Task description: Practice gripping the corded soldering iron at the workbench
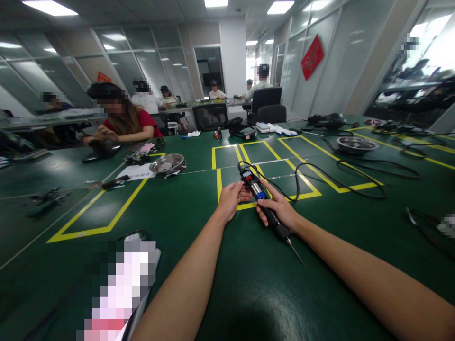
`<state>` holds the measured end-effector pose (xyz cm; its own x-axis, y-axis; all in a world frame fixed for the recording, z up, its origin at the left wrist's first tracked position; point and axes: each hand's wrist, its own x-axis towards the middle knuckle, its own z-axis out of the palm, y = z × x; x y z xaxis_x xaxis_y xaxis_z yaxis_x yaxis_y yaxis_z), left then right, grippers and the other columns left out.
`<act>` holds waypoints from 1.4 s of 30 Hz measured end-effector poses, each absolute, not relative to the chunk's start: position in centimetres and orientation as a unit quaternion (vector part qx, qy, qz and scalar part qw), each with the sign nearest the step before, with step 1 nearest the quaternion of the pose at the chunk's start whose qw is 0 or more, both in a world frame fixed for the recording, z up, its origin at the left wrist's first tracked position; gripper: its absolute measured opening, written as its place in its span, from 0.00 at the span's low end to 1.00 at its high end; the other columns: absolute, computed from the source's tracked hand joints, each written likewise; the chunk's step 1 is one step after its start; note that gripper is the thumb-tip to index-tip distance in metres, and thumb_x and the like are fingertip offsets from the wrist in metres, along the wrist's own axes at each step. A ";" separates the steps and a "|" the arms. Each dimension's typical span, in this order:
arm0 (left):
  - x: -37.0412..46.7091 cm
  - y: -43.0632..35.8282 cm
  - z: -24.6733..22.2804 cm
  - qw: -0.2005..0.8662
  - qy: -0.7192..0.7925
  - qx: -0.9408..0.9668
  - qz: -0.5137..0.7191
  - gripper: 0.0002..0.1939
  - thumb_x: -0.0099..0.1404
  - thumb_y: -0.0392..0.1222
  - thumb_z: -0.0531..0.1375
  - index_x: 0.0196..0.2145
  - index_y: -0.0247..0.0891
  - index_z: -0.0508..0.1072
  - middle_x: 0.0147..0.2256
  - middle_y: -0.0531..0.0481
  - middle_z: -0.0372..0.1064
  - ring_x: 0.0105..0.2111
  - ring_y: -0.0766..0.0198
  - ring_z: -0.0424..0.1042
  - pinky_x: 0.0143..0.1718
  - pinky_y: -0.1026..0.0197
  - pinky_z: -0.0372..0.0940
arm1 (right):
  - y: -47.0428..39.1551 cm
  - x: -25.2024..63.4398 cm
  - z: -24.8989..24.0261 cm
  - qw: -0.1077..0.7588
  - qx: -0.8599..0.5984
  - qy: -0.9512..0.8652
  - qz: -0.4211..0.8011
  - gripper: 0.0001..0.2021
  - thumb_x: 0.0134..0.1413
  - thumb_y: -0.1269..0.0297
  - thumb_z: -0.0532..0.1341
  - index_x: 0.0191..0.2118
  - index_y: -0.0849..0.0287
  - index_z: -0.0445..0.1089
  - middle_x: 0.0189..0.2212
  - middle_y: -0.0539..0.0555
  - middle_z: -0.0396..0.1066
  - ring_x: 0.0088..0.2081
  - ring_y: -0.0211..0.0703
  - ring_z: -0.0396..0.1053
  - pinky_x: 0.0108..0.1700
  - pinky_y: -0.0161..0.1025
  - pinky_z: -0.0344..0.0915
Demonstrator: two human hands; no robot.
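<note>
An electric screwdriver [259,192], black with a silver and blue band, is held above the green table by my right hand [279,208], its fingers wrapped round the body. Its thin bit points down toward me, to the lower right. A black cable runs from its far end across the table to the right. My left hand [232,199] is at the far end of the tool, fingers bent and pressed together near the cable end; what they hold, if anything, is hidden.
Yellow tape outlines [218,184] mark the green table [177,213]. Metal bowls stand at left [167,164] and right [357,145]. Black cables [380,166] loop at the right. A pixelated screen [121,289] lies front left. A person in red [142,121] sits across the left side.
</note>
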<state>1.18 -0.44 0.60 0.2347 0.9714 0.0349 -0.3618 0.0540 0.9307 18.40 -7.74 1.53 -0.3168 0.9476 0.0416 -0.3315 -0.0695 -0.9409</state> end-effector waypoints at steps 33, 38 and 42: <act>0.8 -0.5 1.1 0.681 0.313 0.392 0.534 0.07 0.66 0.40 0.62 0.36 0.32 0.69 0.31 0.45 0.73 0.26 0.64 0.75 0.29 0.64 0.66 | -7.6 18.4 1.8 0.480 -0.313 -0.492 0.655 0.46 0.56 0.65 0.64 0.73 0.41 0.35 0.26 0.46 0.72 0.20 0.39 0.70 0.20 0.36 0.69; 0.8 -0.3 1.1 0.676 0.313 0.400 0.534 0.06 0.67 0.39 0.60 0.36 0.33 0.68 0.30 0.46 0.73 0.25 0.64 0.75 0.29 0.64 0.66 | -7.6 18.3 1.9 0.480 -0.318 -0.490 0.655 0.46 0.56 0.64 0.64 0.72 0.41 0.36 0.27 0.46 0.72 0.20 0.39 0.70 0.20 0.36 0.69; 0.9 -0.1 1.0 0.676 0.316 0.401 0.532 0.07 0.67 0.40 0.60 0.36 0.33 0.68 0.30 0.46 0.73 0.25 0.64 0.74 0.29 0.64 0.66 | -7.6 18.2 1.9 0.482 -0.326 -0.488 0.650 0.45 0.56 0.63 0.64 0.72 0.41 0.38 0.27 0.46 0.72 0.20 0.39 0.70 0.20 0.36 0.69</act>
